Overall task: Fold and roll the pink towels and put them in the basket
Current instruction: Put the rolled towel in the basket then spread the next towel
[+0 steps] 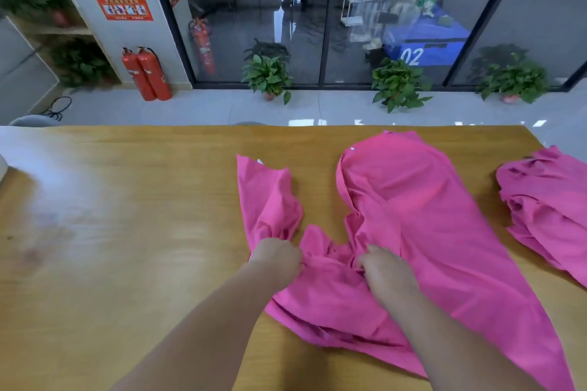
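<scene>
A large pink towel (pixel 422 216) lies crumpled across the middle and right of the wooden table (pixel 127 232). My left hand (pixel 276 255) grips a bunched part of its left flap. My right hand (pixel 386 270) pinches a fold of the same towel a little to the right. Between the two hands the cloth is gathered in wrinkles. A second pile of pink towels (pixel 546 203) lies at the table's right edge. No basket is in view.
A white object's edge (pixel 2 168) shows at the table's far left. Beyond the table are potted plants (pixel 268 76), red fire extinguishers (pixel 147 74) and a glass wall with a person behind it.
</scene>
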{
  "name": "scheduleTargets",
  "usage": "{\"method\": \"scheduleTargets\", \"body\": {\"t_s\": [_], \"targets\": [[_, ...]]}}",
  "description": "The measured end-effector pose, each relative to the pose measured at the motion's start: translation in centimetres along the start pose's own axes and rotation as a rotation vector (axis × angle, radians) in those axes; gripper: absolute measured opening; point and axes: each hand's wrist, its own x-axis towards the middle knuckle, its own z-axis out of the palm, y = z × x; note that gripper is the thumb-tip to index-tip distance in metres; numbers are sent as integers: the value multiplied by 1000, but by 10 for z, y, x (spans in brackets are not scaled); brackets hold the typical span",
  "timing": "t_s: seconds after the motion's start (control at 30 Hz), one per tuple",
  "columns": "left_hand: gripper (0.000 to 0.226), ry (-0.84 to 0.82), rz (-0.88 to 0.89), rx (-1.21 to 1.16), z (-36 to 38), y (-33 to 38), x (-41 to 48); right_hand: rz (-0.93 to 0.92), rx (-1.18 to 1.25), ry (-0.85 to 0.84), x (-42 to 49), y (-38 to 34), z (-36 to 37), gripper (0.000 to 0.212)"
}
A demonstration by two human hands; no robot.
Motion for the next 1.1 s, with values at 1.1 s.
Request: {"method": "scheduleTargets", "body": {"t_s": [1.1], "targets": [[21,107,-135,-327,29,-7,-60,-217,40,-125,13,-60,5,8]]}}
